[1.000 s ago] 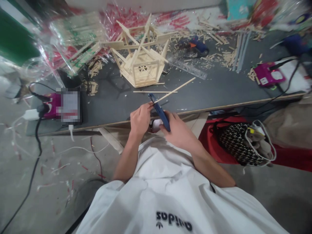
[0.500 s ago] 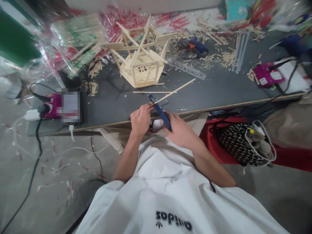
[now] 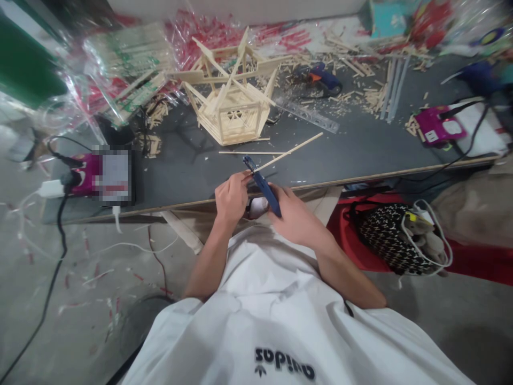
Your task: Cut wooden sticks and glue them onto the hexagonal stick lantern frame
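Note:
My left hand (image 3: 231, 199) is closed in a pinch on the near end of a long thin wooden stick (image 3: 292, 150) that slants up to the right over the dark table (image 3: 360, 149). My right hand (image 3: 294, 216) is wrapped round a blue tool (image 3: 262, 184), likely a glue gun, whose tip meets the stick right beside my left fingers. Both hands hover at the table's front edge, close to my chest. Beyond them stands a hexagonal wooden stick model (image 3: 232, 101), and a second loose stick (image 3: 252, 153) lies flat between it and my hands.
A clear ruler (image 3: 308, 115), another blue glue gun (image 3: 324, 77) and scattered stick offcuts lie at the back. Pink power strips sit at left (image 3: 86, 171) and right (image 3: 436, 125) with cables. Plastic packs of sticks (image 3: 128, 59) pile at back left. A patterned bag (image 3: 395, 235) lies on the floor.
Hardly anything differs: both hands stay on the stick and the blue tool, shifting only slightly.

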`<action>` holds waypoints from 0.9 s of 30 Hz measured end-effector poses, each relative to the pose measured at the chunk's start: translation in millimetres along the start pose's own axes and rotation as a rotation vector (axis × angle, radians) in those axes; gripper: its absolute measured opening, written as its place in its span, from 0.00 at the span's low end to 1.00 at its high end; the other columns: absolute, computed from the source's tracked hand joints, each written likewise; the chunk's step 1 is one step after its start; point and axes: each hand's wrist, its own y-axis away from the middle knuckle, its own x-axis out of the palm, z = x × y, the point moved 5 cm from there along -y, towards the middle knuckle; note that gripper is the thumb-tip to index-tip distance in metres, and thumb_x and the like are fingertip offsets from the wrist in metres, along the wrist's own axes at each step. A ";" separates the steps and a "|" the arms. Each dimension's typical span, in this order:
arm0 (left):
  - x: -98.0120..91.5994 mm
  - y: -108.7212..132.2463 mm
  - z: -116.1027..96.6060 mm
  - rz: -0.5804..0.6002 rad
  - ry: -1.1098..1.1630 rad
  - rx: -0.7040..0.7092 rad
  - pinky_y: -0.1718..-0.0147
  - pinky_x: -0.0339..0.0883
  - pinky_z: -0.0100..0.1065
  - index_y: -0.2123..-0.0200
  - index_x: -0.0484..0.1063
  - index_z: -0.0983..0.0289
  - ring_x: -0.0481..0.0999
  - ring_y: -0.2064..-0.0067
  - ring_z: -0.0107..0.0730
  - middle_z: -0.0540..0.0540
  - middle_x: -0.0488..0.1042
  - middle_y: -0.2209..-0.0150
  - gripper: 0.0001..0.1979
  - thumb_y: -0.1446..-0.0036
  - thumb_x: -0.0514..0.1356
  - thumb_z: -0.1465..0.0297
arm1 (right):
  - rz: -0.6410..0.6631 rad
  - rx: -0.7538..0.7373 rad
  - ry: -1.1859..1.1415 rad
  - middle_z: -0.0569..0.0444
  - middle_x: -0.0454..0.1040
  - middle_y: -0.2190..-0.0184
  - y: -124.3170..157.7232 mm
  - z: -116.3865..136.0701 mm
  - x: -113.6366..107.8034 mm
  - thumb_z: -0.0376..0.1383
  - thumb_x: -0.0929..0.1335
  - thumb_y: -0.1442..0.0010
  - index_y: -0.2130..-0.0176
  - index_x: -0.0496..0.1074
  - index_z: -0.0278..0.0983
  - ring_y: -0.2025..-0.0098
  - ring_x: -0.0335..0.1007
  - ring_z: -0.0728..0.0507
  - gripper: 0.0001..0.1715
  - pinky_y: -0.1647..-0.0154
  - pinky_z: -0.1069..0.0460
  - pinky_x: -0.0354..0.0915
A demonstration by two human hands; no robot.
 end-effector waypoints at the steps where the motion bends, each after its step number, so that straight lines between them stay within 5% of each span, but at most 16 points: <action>1: 0.0 0.0 0.1 -0.001 -0.004 -0.001 0.54 0.79 0.30 0.54 0.79 0.61 0.90 0.57 0.34 0.57 0.89 0.59 0.16 0.20 0.51 0.67 | -0.007 -0.001 0.001 0.33 0.75 0.39 0.1 0.3 -0.1 0.35 0.66 0.31 0.25 0.61 0.30 0.39 0.77 0.27 0.40 0.37 0.34 0.73; 7: -0.2 -1.9 -2.0 -0.005 -0.047 0.004 0.56 0.77 0.29 0.52 0.79 0.62 0.90 0.59 0.33 0.56 0.88 0.60 0.18 0.19 0.49 0.66 | -0.089 0.011 -0.059 0.36 0.79 0.44 -0.2 1.6 -1.6 0.39 0.66 0.28 0.40 0.71 0.35 0.43 0.78 0.30 0.21 0.41 0.38 0.73; 18: 2.6 -11.7 -9.1 0.047 -0.145 -0.024 0.56 0.77 0.31 0.54 0.80 0.62 0.90 0.58 0.36 0.58 0.89 0.60 0.14 0.23 0.53 0.70 | -0.086 0.068 -0.081 0.43 0.82 0.58 -10.3 -7.2 -10.3 0.40 0.67 0.33 0.58 0.71 0.40 0.56 0.78 0.34 0.07 0.56 0.45 0.66; 27: 7.7 -20.6 -18.1 0.192 -0.242 -0.098 0.59 0.74 0.33 0.56 0.79 0.61 0.88 0.60 0.37 0.59 0.89 0.59 0.10 0.25 0.57 0.73 | 0.013 0.066 -0.076 0.45 0.80 0.63 -12.2 -8.6 -11.6 0.45 0.64 0.27 0.63 0.66 0.42 0.60 0.75 0.36 0.13 0.58 0.46 0.61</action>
